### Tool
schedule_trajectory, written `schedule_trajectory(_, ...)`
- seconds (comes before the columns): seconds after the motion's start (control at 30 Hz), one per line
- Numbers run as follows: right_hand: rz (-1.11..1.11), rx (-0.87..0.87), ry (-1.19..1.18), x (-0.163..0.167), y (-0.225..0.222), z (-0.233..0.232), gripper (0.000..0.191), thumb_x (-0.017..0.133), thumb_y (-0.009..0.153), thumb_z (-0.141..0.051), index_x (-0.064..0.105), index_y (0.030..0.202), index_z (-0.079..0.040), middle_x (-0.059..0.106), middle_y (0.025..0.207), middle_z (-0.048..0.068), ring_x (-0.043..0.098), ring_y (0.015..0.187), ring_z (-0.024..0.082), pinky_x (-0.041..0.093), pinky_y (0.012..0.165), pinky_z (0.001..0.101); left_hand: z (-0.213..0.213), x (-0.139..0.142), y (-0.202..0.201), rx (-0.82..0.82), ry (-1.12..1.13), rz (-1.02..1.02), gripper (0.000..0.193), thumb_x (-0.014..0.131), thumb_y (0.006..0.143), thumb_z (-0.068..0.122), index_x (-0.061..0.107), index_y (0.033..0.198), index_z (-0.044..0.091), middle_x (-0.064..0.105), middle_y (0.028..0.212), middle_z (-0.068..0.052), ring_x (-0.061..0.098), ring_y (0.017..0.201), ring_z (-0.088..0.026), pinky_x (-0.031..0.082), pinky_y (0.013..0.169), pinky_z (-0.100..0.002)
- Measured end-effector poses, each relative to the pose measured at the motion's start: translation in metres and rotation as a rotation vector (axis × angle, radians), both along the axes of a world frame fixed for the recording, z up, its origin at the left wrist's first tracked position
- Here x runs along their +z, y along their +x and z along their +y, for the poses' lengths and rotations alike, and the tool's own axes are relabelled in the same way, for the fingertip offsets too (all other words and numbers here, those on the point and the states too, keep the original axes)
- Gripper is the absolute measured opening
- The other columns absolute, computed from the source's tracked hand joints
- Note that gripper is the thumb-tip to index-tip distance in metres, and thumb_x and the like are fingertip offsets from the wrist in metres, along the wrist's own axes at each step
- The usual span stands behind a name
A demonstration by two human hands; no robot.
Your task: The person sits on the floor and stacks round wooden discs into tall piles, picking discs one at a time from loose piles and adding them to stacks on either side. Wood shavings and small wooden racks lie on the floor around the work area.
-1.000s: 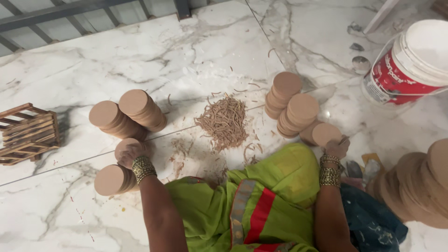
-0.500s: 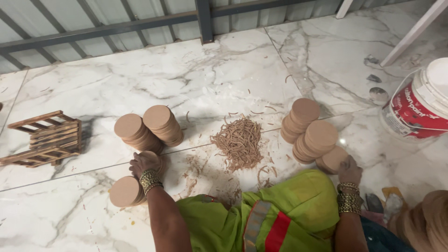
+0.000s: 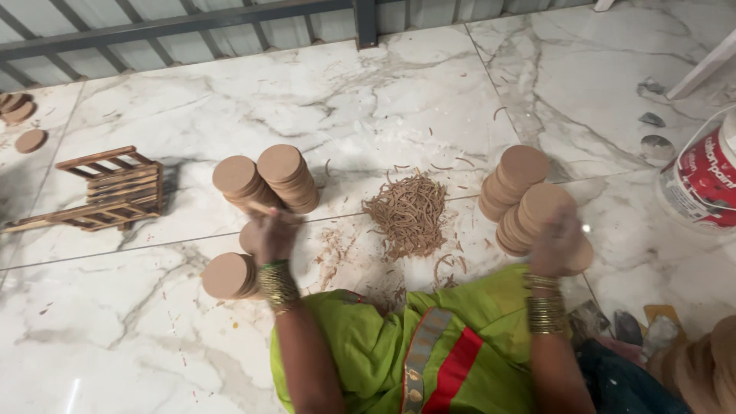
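My left hand (image 3: 270, 236) is closed over a round brown disc (image 3: 247, 236), just in front of two leaning stacks of discs (image 3: 266, 178) and beside a short stack (image 3: 228, 276). My right hand (image 3: 553, 244) rests on a disc (image 3: 580, 257) at the foot of two more disc stacks (image 3: 525, 193); it is blurred, and whether it grips the disc is unclear. A heap of brown wood shavings (image 3: 409, 213) lies between the hands. Both wrists wear gold bangles. My green garment (image 3: 414, 345) fills the lower middle.
The floor is white marble. A small wooden slatted frame (image 3: 103, 190) lies at the left, loose discs (image 3: 21, 123) beyond it. A white and red bucket (image 3: 701, 176) stands at the right. More discs (image 3: 701, 368) pile at the lower right. A metal rail runs along the far edge.
The view has tilted up and shifted, so everything sits lower in frame. My left hand has closed over the disc near the left stacks. My right hand has moved up onto the disc by the right stacks.
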State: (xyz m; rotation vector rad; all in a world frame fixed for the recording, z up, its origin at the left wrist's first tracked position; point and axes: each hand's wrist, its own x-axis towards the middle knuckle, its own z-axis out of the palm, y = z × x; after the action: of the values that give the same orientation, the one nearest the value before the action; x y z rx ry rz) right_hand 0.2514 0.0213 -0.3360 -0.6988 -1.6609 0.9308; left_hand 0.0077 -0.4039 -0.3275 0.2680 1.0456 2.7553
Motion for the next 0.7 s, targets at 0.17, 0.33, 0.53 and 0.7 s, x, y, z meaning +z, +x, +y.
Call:
schedule_trajectory(0.17,-0.138,0.532,-0.092,0.027,-0.002,-0.122,0.044,0.055,0.103,-0.035,0.053,0.137,-0.006,0.062,0.118,0.009,0.07,0.092,0.016,0.058,0.073,0.0303,0.094,-0.019,0.091,-0.146,-0.016,-0.408,0.084,0.042,0.081,0.085,0.056,0.124,0.014,0.066,0.108,-0.011,0.066,0.084,-0.029,0.058,0.065,-0.055)
schedule_trajectory(0.33,-0.353,0.615,0.684,0.065,0.033,-0.211,0.06,0.064,0.096,-0.036,0.045,0.15,-0.018,0.051,0.136,0.016,0.06,0.115,0.029,0.06,0.08,0.0361,0.168,-0.041,0.172,0.011,-0.304,-0.373,0.078,0.039,0.102,0.076,0.066,0.13,0.008,0.055,0.098,-0.011,0.053,0.07,-0.02,0.05,0.055,-0.033)
schedule_trajectory(0.53,-0.717,0.641,0.518,0.094,0.014,-0.205,0.056,0.061,0.096,-0.035,0.046,0.149,-0.026,0.051,0.138,0.016,0.062,0.11,0.031,0.061,0.078,0.0408,0.173,-0.032,0.196,0.005,-0.487,0.051,0.054,0.04,0.108,0.046,0.065,0.126,0.002,0.064,0.102,-0.014,0.061,0.083,-0.022,0.054,0.069,-0.035)
schedule_trajectory(0.7,-0.659,0.875,0.274,0.109,-0.014,-0.186,0.041,0.059,0.105,-0.027,0.055,0.146,-0.022,0.066,0.127,0.014,0.072,0.1,0.031,0.06,0.087,0.042,0.174,-0.015,0.192,0.16,-0.547,0.258,0.036,0.041,0.113,0.022,0.065,0.122,-0.004,0.071,0.105,-0.018,0.068,0.093,-0.025,0.058,0.081,-0.036)
